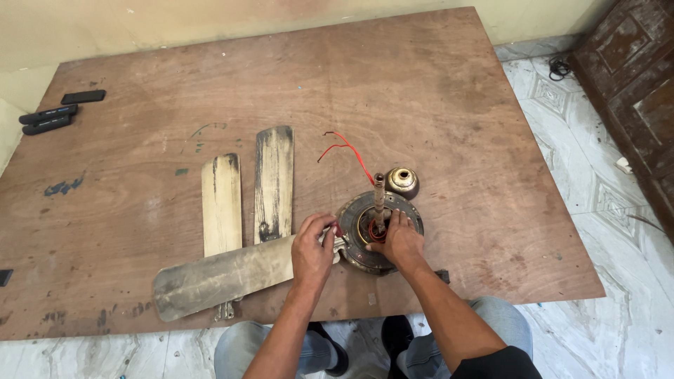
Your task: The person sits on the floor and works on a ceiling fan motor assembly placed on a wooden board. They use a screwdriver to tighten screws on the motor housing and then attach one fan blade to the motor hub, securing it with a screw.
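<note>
On the plywood board [421,84] lying on the floor, the fan motor [379,231] sits near the front edge. The right hand [401,240] presses on its top, fingers spread flat — grasping nothing. The left hand [312,251] pinches the root of the attached fan blade [221,279]. Two loose blades [247,193] lie just behind; a brass cup [402,182] sits beside the motor.

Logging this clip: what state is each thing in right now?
Fan motor: flat on the board, rod upright.
Attached blade: joined at the motor.
Two loose blades: detached, side by side.
Red wires: loose, unconnected.
Brass cup: off, beside the motor.
Left hand: at the blade joint.
Right hand: on the motor.
</note>
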